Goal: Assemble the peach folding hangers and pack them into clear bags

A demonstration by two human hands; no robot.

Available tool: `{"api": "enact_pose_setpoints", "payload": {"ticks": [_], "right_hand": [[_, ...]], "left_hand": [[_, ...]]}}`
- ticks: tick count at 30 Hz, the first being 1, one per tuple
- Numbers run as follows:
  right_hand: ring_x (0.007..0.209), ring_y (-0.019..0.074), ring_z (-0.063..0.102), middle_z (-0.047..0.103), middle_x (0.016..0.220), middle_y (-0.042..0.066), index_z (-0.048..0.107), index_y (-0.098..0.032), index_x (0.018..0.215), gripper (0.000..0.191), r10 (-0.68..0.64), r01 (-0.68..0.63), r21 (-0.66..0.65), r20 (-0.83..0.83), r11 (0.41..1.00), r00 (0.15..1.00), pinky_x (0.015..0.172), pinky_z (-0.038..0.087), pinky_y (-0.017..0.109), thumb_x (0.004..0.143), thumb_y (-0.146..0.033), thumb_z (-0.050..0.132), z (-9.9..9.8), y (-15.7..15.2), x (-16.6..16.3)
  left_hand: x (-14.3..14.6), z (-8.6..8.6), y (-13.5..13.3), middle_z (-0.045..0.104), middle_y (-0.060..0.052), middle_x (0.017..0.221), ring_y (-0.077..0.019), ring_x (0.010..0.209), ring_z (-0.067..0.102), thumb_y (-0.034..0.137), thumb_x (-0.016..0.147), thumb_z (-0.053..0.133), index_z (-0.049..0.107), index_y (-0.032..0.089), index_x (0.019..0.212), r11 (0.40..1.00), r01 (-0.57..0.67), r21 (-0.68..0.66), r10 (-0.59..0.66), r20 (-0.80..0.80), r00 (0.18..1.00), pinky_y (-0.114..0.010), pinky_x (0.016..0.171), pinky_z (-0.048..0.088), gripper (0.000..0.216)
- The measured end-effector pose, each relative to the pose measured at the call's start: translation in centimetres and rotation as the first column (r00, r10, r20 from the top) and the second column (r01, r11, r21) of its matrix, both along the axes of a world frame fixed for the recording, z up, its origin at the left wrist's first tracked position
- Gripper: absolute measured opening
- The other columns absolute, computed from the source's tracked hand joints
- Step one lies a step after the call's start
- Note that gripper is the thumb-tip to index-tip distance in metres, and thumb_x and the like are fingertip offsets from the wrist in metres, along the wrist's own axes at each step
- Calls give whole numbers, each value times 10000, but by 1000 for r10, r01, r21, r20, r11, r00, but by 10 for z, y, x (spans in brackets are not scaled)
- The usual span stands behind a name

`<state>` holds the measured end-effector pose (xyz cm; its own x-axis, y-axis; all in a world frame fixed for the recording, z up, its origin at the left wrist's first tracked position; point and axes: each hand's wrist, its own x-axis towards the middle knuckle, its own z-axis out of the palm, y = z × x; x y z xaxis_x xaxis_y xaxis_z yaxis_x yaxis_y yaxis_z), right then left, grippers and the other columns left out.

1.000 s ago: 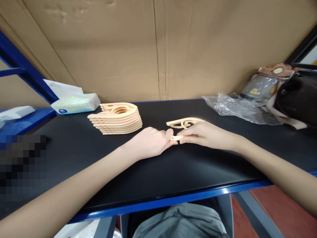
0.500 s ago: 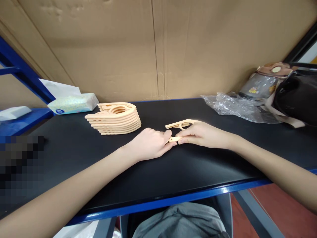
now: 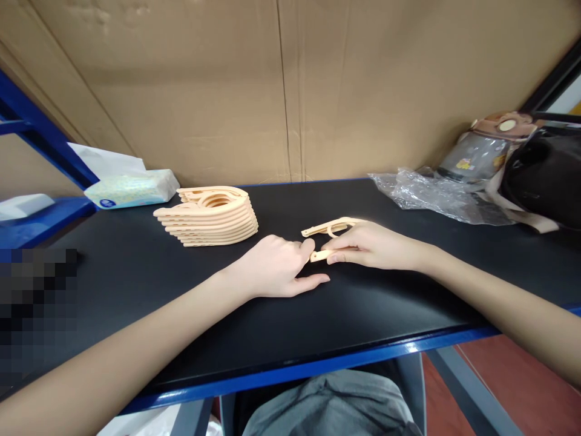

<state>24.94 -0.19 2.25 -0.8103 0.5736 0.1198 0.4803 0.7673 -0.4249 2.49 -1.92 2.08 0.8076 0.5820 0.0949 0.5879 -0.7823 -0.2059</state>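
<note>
A cream plastic folding hanger (image 3: pixel 324 228) lies partly hidden under my right hand (image 3: pixel 374 245), whose thumb and fingers are closed around it. One arm of the hanger, with a small hole at its end, sticks out leftward past my right thumb. My left hand (image 3: pixel 275 266) is just left of that end. Its index finger bends close against the tip, while its thumb stretches out below, apart from the hanger. The other left fingers are curled and mostly out of sight. Farther left stands a neat stack of matching folded hangers (image 3: pixel 213 221).
The black tabletop (image 3: pixel 290 327) has a blue front edge. A tissue pack (image 3: pixel 136 189) sits at the back left. Crumpled clear plastic (image 3: pixel 431 197), a drinking bottle (image 3: pixel 476 157) and a dark bag (image 3: pixel 549 175) crowd the right rear. Cardboard (image 3: pixel 204 91) walls the back.
My left thumb has come away from the hanger's end and now points outward below it. The right hand keeps its hold in nearly the same place.
</note>
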Motion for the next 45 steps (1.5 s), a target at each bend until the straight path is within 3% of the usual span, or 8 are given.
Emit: {"api": "enact_pose_setpoints", "payload": {"ticks": [9, 15, 21, 27, 33, 38, 42, 45], "right_hand": [[811, 172, 580, 646, 747, -8, 672, -199, 832, 338, 38, -38, 4, -22, 999, 999, 853, 387, 314, 976, -405, 446, 2, -1, -1], [692, 143, 527, 627, 717, -24, 669, -201, 849, 326, -1, 2, -7, 22, 1000, 1000, 702, 360, 272, 975, -408, 451, 5, -4, -1], [721, 147, 582, 700, 803, 6, 698, -189, 893, 348, 6, -6, 4, 52, 1000, 999, 675, 370, 265, 975, -420, 452, 4, -10, -6], [848, 173, 622, 716, 860, 2, 684, -206, 891, 274, 0, -5, 122, 42, 992, 999, 740, 412, 280, 980, -344, 464, 9, -16, -10], [835, 165, 632, 709, 919, 17, 690, -212, 1024, 236, -78, 77, 188, -4, 979, 997, 706, 432, 267, 950, -363, 524, 13, -15, -4], [800, 164, 581, 667, 876, 39, 713, -188, 874, 241, -182, 221, 318, -149, 922, 972, 689, 416, 280, 943, -326, 529, 16, -4, 9], [951, 200, 583, 666, 1109, 54, 748, -213, 853, 292, -233, 248, 314, -84, 916, 969, 769, 430, 317, 948, -361, 515, 15, 7, 18], [992, 222, 579, 675, 1134, 57, 758, -230, 902, 311, -197, 193, 291, -16, 937, 980, 831, 420, 355, 961, -375, 489, 14, 10, 18]], "left_hand": [[-1, -1, -2, 662, -51, 601, -231, 504, 646, 548, 948, 371, 512, 160, 802, 1000, -4, -10, 5, 16, 1000, -272, 423, 312, 438], [-1, -1, -1, 663, -36, 619, -202, 510, 637, 461, 995, 316, 509, 168, 811, 1000, -6, -12, 6, 20, 1000, -256, 439, 306, 397], [0, 0, -2, 642, -5, 596, -188, 501, 627, 405, 1011, 322, 533, 170, 881, 1000, 24, 0, -24, 11, 1000, -251, 448, 296, 342], [-2, -1, -1, 644, -31, 586, -221, 496, 637, 394, 1028, 261, 558, 162, 895, 998, 38, 40, -38, -6, 999, -267, 438, 281, 400], [-2, -1, 1, 651, -36, 596, -231, 509, 650, 392, 1029, 260, 570, 153, 924, 998, 40, 50, -39, -22, 999, -270, 443, 312, 405], [0, 0, 0, 631, -21, 584, -210, 495, 640, 394, 1027, 276, 567, 157, 861, 998, 41, 48, -40, -22, 999, -262, 448, 310, 410], [1, 0, -2, 630, -11, 609, -200, 486, 628, 394, 1023, 297, 556, 165, 845, 998, 50, 42, -49, -13, 999, -267, 447, 291, 389], [0, -2, -3, 627, -10, 615, -195, 485, 620, 396, 1023, 292, 544, 169, 838, 998, 57, 38, -57, -6, 998, -270, 446, 273, 386]]}}
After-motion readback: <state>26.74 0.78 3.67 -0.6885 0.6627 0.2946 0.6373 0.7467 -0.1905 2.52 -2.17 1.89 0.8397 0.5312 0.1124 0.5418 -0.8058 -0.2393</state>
